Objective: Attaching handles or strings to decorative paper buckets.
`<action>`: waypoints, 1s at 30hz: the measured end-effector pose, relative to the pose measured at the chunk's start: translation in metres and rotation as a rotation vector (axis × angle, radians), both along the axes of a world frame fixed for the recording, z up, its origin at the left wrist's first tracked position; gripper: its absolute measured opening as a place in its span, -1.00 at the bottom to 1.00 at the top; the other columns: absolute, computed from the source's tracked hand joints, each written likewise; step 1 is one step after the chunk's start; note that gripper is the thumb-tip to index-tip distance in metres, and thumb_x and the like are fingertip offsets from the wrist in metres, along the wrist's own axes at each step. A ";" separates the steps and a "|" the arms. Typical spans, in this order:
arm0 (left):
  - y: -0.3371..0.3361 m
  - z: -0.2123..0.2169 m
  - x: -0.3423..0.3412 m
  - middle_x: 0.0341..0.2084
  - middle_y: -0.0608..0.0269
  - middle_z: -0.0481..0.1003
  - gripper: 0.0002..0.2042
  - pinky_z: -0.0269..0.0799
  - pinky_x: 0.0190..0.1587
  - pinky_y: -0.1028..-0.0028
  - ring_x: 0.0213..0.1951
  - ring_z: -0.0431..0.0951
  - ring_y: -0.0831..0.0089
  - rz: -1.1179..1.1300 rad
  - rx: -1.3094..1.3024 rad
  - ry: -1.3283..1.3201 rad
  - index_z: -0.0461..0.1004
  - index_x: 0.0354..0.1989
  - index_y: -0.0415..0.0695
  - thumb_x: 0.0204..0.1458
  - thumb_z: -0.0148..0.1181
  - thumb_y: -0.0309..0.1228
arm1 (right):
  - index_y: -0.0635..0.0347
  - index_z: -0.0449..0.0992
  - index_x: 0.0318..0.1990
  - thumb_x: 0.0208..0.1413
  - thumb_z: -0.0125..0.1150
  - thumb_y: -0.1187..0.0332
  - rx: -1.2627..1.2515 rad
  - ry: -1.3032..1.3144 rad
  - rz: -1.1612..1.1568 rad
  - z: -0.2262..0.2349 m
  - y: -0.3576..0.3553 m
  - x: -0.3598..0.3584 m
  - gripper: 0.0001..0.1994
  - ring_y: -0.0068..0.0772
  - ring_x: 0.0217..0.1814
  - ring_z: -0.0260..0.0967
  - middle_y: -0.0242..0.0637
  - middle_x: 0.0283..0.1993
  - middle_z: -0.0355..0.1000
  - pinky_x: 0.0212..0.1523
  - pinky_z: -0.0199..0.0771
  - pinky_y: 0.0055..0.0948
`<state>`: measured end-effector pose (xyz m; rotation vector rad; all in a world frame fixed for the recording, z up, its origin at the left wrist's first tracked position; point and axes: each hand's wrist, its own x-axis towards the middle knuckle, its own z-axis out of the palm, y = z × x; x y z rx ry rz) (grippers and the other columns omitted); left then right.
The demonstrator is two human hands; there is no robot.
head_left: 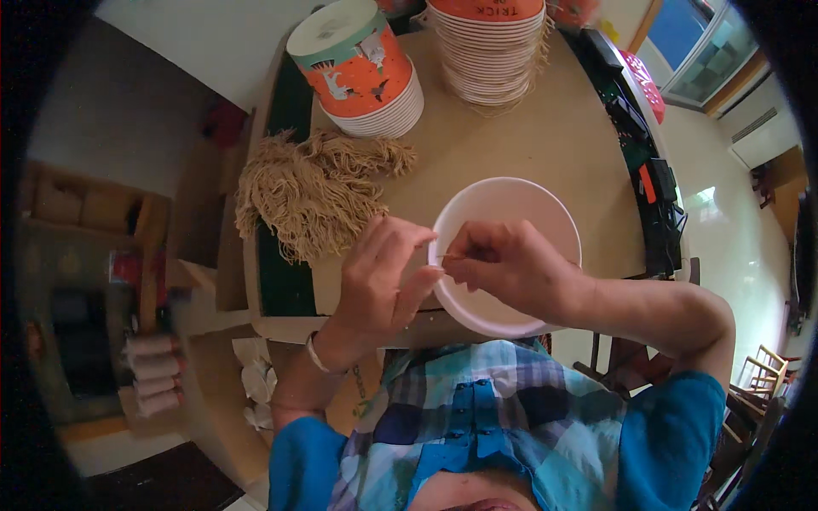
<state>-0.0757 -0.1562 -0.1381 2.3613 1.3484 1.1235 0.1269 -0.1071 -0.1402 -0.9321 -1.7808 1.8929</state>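
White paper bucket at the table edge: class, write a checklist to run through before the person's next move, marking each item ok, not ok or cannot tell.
1. Both hands at the white paper bucket rim: ok, left hand and right hand meet there.
2. Thin string pinched between the fingers: cannot tell, too small.
3. Bucket steady on the table: cannot tell, it tilts toward the person over the edge.
4. Spare strings within reach: ok, the bundle of tan strings lies beside the left hand.
5. Stacks of orange buckets apart from the hands: ok, at the far side.
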 end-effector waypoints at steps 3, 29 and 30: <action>-0.001 0.003 0.004 -0.49 0.08 0.39 -0.80 0.33 -0.34 0.28 -0.41 0.39 0.12 -0.049 -0.024 0.005 0.44 -0.39 -0.23 0.13 0.19 -0.33 | 0.32 0.54 -0.26 0.15 0.22 0.38 0.003 0.051 -0.020 -0.001 -0.006 -0.001 -0.84 -0.63 -0.35 0.32 -0.34 -0.44 0.46 -0.31 0.42 -0.48; -0.021 0.008 0.004 -0.44 0.18 0.43 -0.96 0.38 -0.30 0.45 -0.38 0.47 0.35 -0.043 -0.321 -0.244 0.49 -0.29 -0.25 0.15 0.11 -0.58 | 0.27 0.46 -0.26 0.18 0.17 0.41 0.158 0.046 -0.055 0.001 -0.014 0.002 -0.89 -0.66 -0.41 0.26 -0.30 -0.50 0.38 -0.39 0.36 -0.50; -0.022 0.008 0.004 -0.42 0.20 0.44 -0.93 0.39 -0.30 0.47 -0.37 0.48 0.39 -0.038 -0.329 -0.237 0.53 -0.25 -0.24 0.13 0.13 -0.60 | 0.28 0.45 -0.26 0.18 0.18 0.40 0.184 0.062 -0.062 -0.002 -0.013 0.002 -0.88 -0.62 -0.43 0.26 -0.27 -0.50 0.38 -0.40 0.36 -0.48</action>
